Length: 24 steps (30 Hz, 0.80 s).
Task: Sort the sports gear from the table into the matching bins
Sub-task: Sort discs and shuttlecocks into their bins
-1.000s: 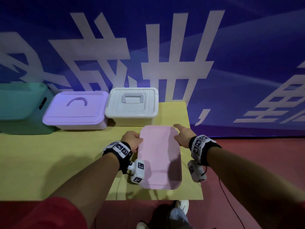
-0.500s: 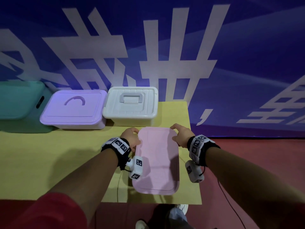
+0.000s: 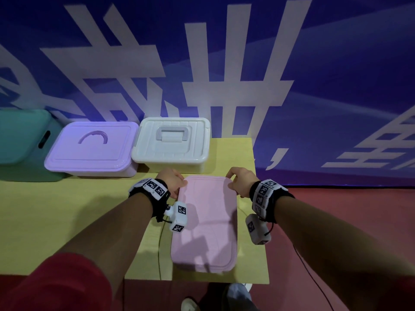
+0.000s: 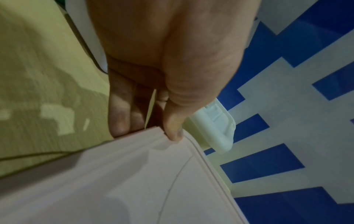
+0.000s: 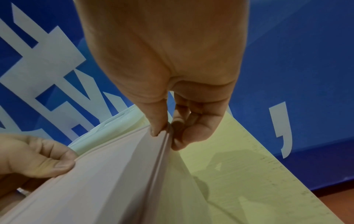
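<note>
Pink lid [image 3: 207, 223] at worktop [image 3: 56, 216] right edge, near corner. Your left hand [image 3: 171, 181] and right hand [image 3: 241, 181] pinch its far corners, thumbs on top. Keep grips matched; raise both sides level, clear of white bin [image 3: 173, 142].

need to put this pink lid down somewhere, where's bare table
Bare yellow wooden table lies left of the left hand, in front of the lilac lidded plastic bin. The back edge is crowded: teal bin, lilac bin, white handled bin. Right of the pink rectangular plastic lid only a narrow strip remains.
</note>
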{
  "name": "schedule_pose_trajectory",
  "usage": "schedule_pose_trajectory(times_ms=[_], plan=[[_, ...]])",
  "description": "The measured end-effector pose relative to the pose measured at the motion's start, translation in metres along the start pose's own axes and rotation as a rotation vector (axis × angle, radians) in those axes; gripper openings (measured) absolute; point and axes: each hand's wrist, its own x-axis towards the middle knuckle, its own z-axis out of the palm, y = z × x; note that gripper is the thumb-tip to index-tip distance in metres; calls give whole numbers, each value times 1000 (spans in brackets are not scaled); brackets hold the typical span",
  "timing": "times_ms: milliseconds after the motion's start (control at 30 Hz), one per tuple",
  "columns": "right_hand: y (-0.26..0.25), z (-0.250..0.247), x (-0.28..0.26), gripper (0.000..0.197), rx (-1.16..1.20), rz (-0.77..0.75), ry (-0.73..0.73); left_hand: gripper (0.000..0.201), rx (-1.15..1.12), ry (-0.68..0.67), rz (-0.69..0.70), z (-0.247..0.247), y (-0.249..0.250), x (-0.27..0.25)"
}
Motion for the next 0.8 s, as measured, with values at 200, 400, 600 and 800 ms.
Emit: schedule_pose_trajectory(times_ms=[200,400,600,800], plan=[[0,-4,7,12,44,20,-81,15,-29,3,-37,2,1,3],[0,-7,12,15,75,41,-109,14,-102,9,-68,2,-2,2],[2,0,3,14,137,91,-39,25,-129,46,-53,7,-17,-10],[11,26,-36,24,149,142,53,23,-146,39,-17,13,-40,-38]])
